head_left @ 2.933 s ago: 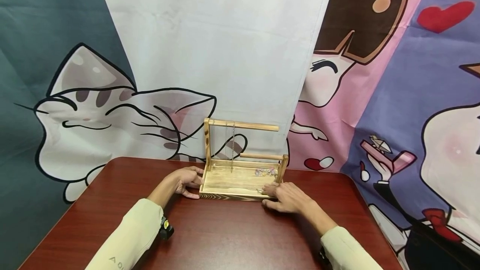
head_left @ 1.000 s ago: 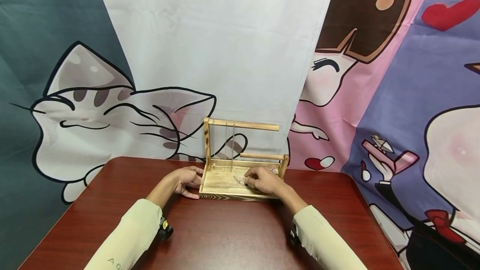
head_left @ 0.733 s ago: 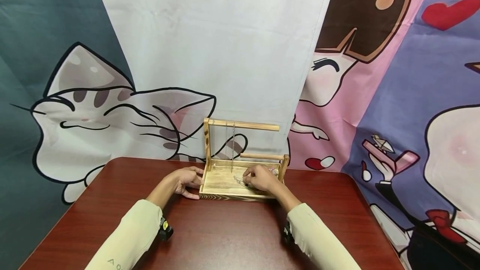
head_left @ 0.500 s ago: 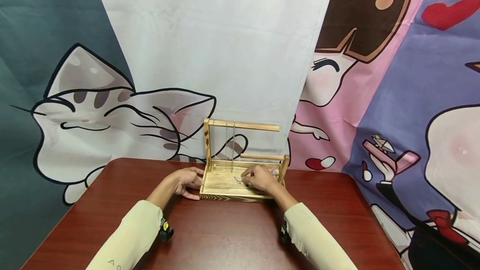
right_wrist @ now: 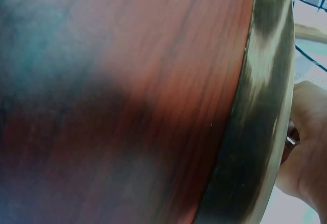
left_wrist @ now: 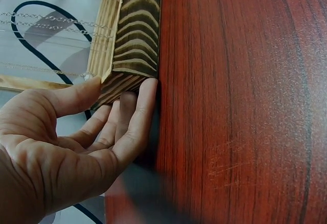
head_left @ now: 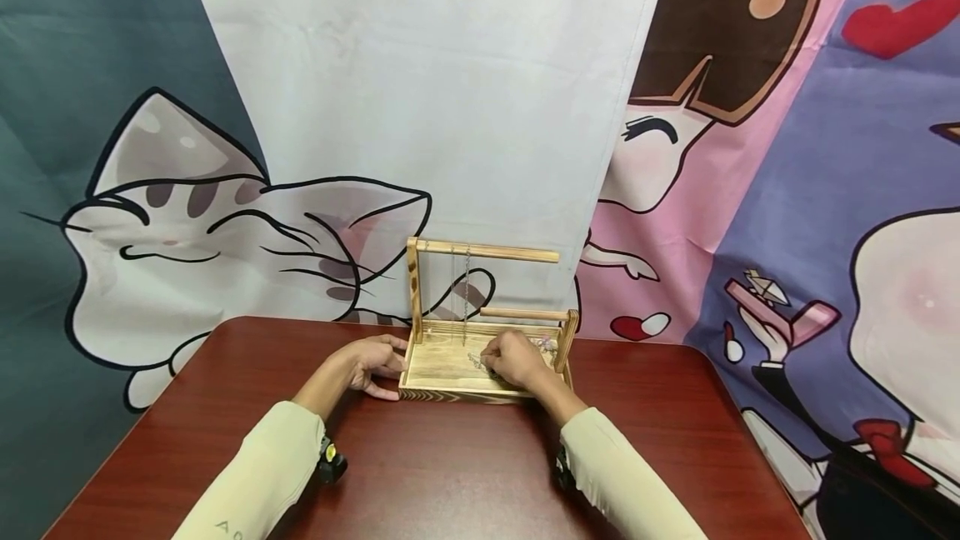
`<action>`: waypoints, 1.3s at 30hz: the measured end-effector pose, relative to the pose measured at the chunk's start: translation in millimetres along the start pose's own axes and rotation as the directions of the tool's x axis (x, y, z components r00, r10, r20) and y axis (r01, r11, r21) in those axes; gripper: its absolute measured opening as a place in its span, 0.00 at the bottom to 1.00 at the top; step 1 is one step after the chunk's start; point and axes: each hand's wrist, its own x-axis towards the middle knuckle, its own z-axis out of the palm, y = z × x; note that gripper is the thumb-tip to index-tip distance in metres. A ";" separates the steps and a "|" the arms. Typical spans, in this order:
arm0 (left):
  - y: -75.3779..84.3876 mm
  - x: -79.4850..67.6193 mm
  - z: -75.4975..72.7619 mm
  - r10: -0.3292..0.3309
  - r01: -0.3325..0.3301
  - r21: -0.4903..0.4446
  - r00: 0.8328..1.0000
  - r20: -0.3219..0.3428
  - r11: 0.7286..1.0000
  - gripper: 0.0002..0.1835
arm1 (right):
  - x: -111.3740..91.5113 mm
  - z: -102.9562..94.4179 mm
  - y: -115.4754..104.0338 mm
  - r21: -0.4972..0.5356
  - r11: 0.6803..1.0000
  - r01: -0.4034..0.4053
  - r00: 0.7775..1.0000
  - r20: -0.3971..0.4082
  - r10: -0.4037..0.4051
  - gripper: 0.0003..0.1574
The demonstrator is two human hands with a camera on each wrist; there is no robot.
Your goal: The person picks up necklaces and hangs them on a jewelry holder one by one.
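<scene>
A wooden jewelry stand (head_left: 435, 369) with a tray base stands on the table. At its left end my left hand (head_left: 371, 363) holds the tray's front corner; the left wrist view shows the thumb on the rim and the fingers against the end wall. My right hand (head_left: 516, 358) is inside the tray, fingertips pinching a silvery chain (head_left: 475, 360) that trails leftward over the tray floor. Its far end is hidden by the hand. In the right wrist view, the right hand (right_wrist: 309, 147) is partly hidden behind the tray's front wall (right_wrist: 245, 127).
Thin chains (head_left: 466, 294) hang from the stand's upper bar (head_left: 495, 252). A shorter, lower bar (head_left: 525, 314) is on the right. Small pink and purple jewelry (head_left: 547, 345) lies in the tray's right side. The reddish table (head_left: 450, 465) meets a cartoon cloth backdrop (head_left: 450, 107).
From the tray's front right corner, my right hand has moved left and inward with the chain, then shifted slightly farther left. My left hand keeps its place.
</scene>
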 end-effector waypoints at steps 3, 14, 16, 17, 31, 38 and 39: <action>0.4 -0.4 -0.9 0.002 -0.002 -0.002 1.000 -0.003 1.000 0.33 | 5.3 11.2 6.2 -0.062 0.998 -0.018 1.000 -0.010 0.017 0.05; -1.8 -1.1 0.6 0.009 -0.009 -0.001 1.000 -0.003 1.000 0.33 | -11.4 -15.6 -12.4 0.153 0.984 -0.090 0.995 0.048 0.084 0.11; -1.8 -1.1 0.6 0.012 -0.012 0.000 1.000 -0.002 1.000 0.33 | -17.6 -30.1 -27.0 0.239 0.959 -0.149 0.988 0.069 0.136 0.12; -1.8 -1.1 0.5 0.013 -0.013 0.001 1.000 -0.001 1.000 0.33 | -21.7 -38.6 -36.3 0.290 0.937 -0.194 0.980 0.095 0.173 0.13; -0.8 -0.1 0.0 0.011 -0.011 -0.003 1.000 0.001 1.000 0.34 | -35.2 -65.7 -50.9 0.757 0.285 -0.588 0.807 0.523 0.275 0.18; -2.0 -0.6 -0.1 0.013 -0.013 0.003 1.000 -0.002 1.000 0.33 | -35.4 -65.2 -47.2 0.743 0.265 -0.614 0.789 0.573 0.222 0.23; -2.0 -1.2 0.0 0.014 -0.014 0.004 1.000 -0.002 1.000 0.33 | -35.4 -64.9 -47.0 0.741 0.271 -0.615 0.788 0.576 0.216 0.22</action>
